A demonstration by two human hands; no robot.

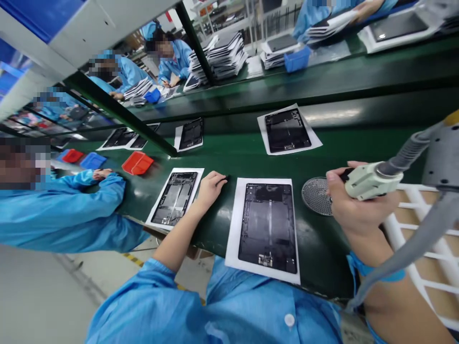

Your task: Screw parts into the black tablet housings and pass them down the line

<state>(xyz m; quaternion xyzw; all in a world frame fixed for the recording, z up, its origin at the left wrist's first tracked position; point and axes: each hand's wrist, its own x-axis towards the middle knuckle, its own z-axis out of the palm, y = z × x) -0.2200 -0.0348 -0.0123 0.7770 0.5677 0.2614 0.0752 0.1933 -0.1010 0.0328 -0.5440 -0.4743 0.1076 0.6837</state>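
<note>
My right hand (358,208) is closed around a pale green electric screwdriver (373,181), whose cable runs up to the right. Under its fingers, a round metal plate full of small holes (317,196) lies on the bench; the screwdriver's tip is hidden. My left hand (211,191) rests on the bench, fingers curled on a thin dark tool (221,180) of a kind I cannot make out. Between my hands lies an opened tablet (268,229) on white paper, its inner parts facing up. Left of my left hand is another opened tablet (175,198) on paper.
More opened tablets (288,130) lie on paper along the far side of the green bench (222,160). A red bin (137,163) and a blue bin (93,161) stand by a co-worker's sleeve (71,210). A dark post (122,112) slants across. A white slatted rack (419,239) is at right.
</note>
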